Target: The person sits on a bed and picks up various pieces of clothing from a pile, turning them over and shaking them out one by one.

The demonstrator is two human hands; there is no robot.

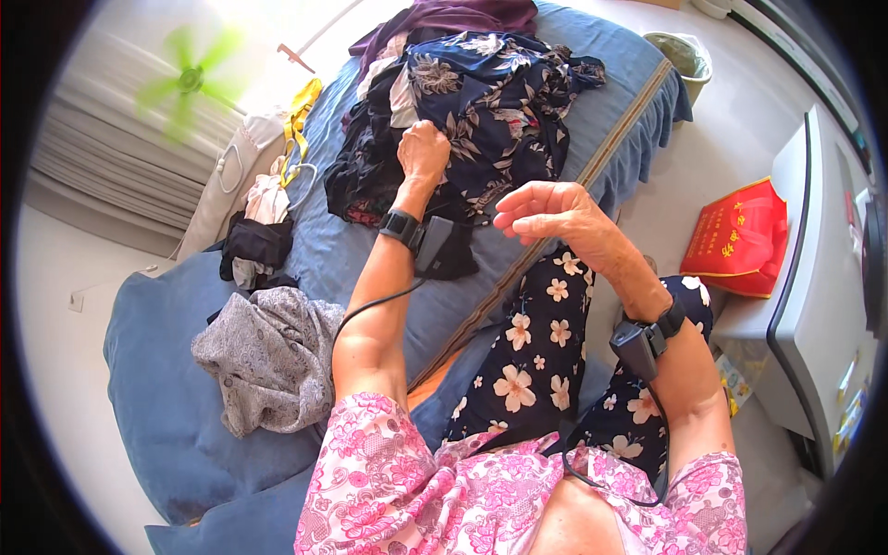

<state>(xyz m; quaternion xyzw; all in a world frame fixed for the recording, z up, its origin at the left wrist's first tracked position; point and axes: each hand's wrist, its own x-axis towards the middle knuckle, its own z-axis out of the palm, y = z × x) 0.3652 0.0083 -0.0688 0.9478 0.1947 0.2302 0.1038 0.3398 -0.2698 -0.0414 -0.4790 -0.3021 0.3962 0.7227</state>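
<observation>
My left hand [424, 150] is closed on the left edge of a dark blue floral garment [479, 118], part of a heap of clothes on the bed. The fingertips are hidden beneath the fist. To the right and nearer to me, my right hand [548, 214] is raised over the edge of the bed, fingers loosely curled and apart, touching no cloth. Black clothes [361, 163] lie along the heap's left side, and a purple cloth [479, 14] is at its far end. Each wrist bears a strapped black device with a cable.
A grey patterned cloth [274, 361] and a small pile of black and pale clothes [257, 239] lie at the left of the blue-covered bed [326, 257]. A red bag [735, 239] stands right, by a white cabinet [812, 305]. A lined bin [683, 59] is beyond. A green fan [190, 80] spins upper left.
</observation>
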